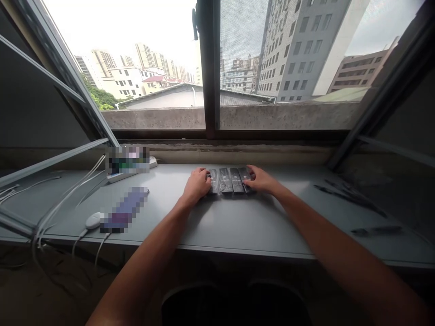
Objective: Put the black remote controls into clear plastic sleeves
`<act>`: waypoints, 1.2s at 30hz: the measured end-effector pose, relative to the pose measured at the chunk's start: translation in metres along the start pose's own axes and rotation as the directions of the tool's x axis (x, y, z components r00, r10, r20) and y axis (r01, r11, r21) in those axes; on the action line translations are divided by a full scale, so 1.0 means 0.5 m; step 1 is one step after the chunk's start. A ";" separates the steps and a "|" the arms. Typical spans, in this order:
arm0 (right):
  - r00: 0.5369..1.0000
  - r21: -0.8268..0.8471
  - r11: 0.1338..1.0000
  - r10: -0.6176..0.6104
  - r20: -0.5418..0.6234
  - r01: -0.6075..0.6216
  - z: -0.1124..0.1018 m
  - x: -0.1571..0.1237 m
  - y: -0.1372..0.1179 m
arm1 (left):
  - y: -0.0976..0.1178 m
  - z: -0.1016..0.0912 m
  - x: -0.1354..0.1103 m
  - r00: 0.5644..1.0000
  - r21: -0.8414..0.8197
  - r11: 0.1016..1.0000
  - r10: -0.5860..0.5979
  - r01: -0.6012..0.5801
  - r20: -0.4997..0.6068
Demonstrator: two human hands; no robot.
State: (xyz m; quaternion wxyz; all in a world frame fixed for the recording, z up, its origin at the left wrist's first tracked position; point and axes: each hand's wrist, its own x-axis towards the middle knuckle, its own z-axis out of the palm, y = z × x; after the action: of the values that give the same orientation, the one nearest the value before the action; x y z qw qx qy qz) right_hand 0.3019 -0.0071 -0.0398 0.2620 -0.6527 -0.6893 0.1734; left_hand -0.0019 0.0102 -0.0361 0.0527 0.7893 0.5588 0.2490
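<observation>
- The left hand (199, 182) curls its fingers against the leftmost of four plastic-wrapped remote controls (235, 181); whether it grips or only presses, I cannot tell.
- The right hand (260, 179) spreads thumb and forefinger along the rightmost one; its grip is equally unclear.
- Bracketed from both ends, the remotes lie side by side, probably kept aligned by that inward contact.
- They rest on the grey tabletop (220, 226), centred before the person, presumably for easy reach by both arms.
- Leftward, a white round charger (93, 220) sits beside a pixelated oblong device (126, 210); the power strip (152, 161) behind likely explains their placement.
</observation>
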 end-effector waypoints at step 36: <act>0.833 0.809 0.572 -0.379 0.403 -0.131 0.003 -0.119 -0.169 | 0.048 -0.046 0.013 0.977 -0.992 0.062 -0.195 0.105 0.091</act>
State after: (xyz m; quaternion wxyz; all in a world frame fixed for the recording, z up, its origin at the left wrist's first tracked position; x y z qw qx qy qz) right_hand 0.2331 -0.0733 -0.0001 0.3388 -0.3305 -0.6223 0.6234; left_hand 0.0096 0.0027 -0.0052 0.5798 0.4731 0.3215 0.5803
